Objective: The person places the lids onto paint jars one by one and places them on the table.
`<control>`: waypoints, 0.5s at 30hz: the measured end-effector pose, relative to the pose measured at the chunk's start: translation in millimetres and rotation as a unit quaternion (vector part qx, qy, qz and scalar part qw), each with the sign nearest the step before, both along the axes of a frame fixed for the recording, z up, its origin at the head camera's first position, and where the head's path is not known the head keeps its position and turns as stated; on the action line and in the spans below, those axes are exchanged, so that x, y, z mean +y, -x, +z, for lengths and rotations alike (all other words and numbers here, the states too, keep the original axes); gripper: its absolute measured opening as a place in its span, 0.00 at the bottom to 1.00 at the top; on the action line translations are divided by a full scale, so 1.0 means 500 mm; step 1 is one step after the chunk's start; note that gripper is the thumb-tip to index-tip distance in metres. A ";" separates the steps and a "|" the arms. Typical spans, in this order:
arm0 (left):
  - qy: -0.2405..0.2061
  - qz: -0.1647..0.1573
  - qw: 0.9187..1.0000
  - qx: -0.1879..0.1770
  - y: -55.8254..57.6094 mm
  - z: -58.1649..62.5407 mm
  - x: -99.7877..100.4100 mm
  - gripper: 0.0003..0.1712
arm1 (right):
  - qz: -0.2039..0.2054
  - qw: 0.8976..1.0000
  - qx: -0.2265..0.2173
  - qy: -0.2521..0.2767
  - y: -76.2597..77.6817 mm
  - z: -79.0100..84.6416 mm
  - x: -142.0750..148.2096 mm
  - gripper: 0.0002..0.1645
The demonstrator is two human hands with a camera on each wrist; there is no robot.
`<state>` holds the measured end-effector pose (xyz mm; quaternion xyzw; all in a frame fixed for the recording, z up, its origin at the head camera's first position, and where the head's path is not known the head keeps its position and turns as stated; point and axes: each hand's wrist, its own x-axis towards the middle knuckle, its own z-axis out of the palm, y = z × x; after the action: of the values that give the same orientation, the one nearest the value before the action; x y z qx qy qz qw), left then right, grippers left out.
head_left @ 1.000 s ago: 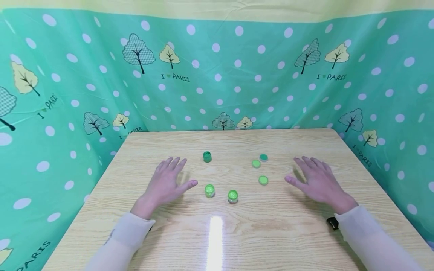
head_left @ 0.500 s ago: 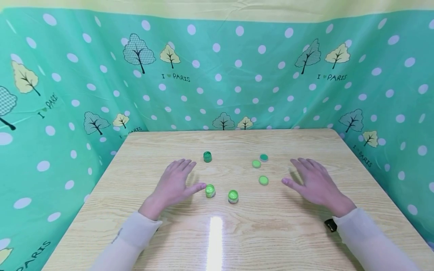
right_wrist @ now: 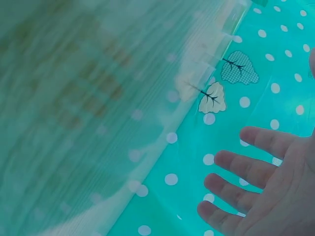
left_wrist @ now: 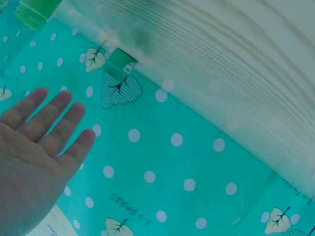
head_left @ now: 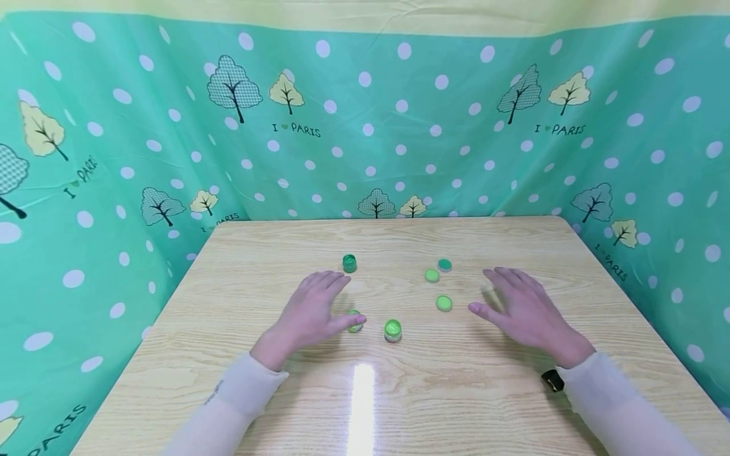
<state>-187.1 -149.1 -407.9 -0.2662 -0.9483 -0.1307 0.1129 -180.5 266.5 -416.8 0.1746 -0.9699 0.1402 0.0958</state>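
Note:
My left hand (head_left: 312, 310) hovers over the table with fingers straight and thumb out. In the head view its thumb overlaps a small light-green jar (head_left: 355, 327), hiding most of it. Just right of that thumb stands a second light-green open jar (head_left: 393, 332). A dark-green jar (head_left: 350, 263) sits beyond the left fingertips. My right hand (head_left: 527, 310) is held over the table on the right, fingers extended, holding nothing. Left of it lie three round lids: a light-green lid (head_left: 444, 303), another light-green lid (head_left: 431, 275) and a dark-green lid (head_left: 445, 265).
The wooden table (head_left: 467, 405) has a bright light reflection at its front middle. A green dotted curtain (head_left: 319, 152) with tree prints hangs behind and along both sides. A black wrist device (head_left: 552, 380) shows at the right cuff.
My left hand has moved right, its thumb now in front of the nearer left jar. The right hand has shifted slightly left. The jars and lids stay where they were.

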 end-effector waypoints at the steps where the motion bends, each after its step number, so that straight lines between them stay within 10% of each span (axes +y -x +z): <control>1: 0.001 -0.001 1.000 0.000 0.000 0.000 0.004 0.52 | -0.001 1.000 0.001 0.001 -0.001 0.000 -0.001 0.50; 15: 0.030 -0.038 0.999 -0.003 -0.007 0.000 0.058 0.50 | 0.015 1.000 -0.003 0.013 -0.011 -0.004 -0.021 0.50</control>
<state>-183.6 -120.1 -408.2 -0.3045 -0.9415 -0.1072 0.0967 -175.2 256.2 -418.8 0.1872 -0.9655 0.1552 0.0931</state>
